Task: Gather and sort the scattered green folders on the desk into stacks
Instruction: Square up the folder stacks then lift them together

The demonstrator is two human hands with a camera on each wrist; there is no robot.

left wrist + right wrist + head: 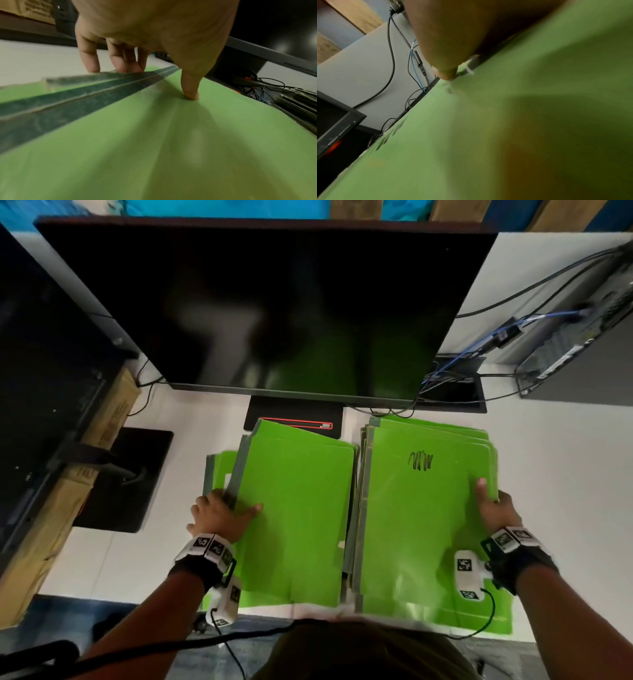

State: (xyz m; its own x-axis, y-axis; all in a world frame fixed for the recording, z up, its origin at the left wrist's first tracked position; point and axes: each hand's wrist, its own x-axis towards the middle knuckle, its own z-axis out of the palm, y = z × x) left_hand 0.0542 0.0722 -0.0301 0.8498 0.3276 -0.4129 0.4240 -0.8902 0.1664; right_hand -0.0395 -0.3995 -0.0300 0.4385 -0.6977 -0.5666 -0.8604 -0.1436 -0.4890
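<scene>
With the left stack (pixel 294 508) pinched at its spine by the left hand (pixel 219 513) and the right stack (pixel 421 508), just beside it on the desk (pixel 548 474), gripped by the right hand (pixel 496 508), edges are best squared gently.

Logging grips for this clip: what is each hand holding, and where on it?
Left hand pinches the left stack's top folder at its left edge; right hand grips the right stack at its right edge.

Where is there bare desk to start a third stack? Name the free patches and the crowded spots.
Free: white desk right of the right stack, up to the computer tower; a smaller patch left of the left stack, beside the black stand base. Crowded: the cables behind the right stack, and under the monitor.
</scene>
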